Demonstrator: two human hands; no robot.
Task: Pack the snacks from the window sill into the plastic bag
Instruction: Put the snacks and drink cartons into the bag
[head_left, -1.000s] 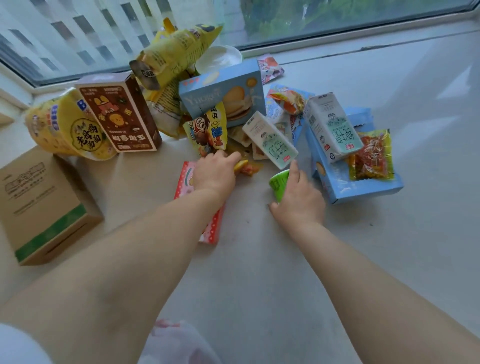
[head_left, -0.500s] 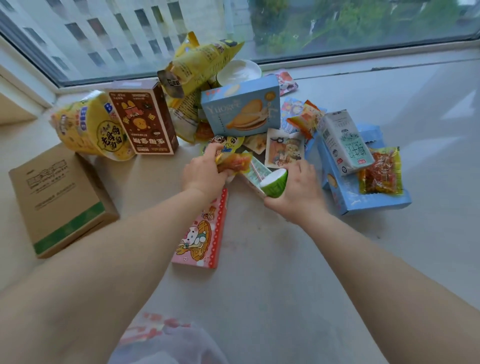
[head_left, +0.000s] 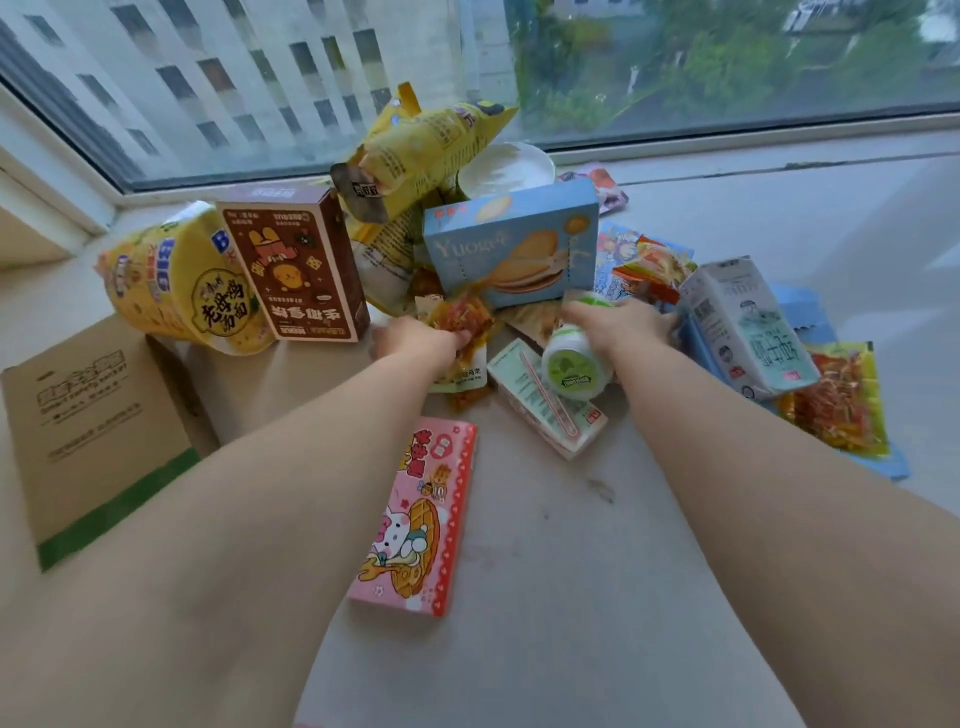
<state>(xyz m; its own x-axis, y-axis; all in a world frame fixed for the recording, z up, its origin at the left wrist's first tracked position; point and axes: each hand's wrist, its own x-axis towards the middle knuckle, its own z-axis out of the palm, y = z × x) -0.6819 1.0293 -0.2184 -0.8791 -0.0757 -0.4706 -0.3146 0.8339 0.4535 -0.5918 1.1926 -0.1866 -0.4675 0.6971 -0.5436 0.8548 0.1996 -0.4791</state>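
A heap of snacks lies on the pale window sill (head_left: 597, 597). My left hand (head_left: 415, 340) grips several small orange snack packets (head_left: 460, 322) in front of the brown box (head_left: 293, 267). My right hand (head_left: 623, 327) holds a small white and green jar (head_left: 574, 364), tipped with its green lid toward me. Below the jar lies a small milk carton (head_left: 545, 402) with a straw. A pink waffle box (head_left: 418, 519) lies between my forearms. The plastic bag is not in view.
A brown cardboard box (head_left: 88, 431) stands at the left. A yellow noodle cup (head_left: 176, 286), yellow bags (head_left: 421, 150), a blue biscuit box (head_left: 511, 244), a white bowl (head_left: 506, 169), a second milk carton (head_left: 748, 327) and an orange packet (head_left: 836, 400) crowd the back and right.
My left hand has gathered the orange packets off the sill. My right hand has picked up the green-lidded jar and moved it farther into the heap. The camera has moved closer.
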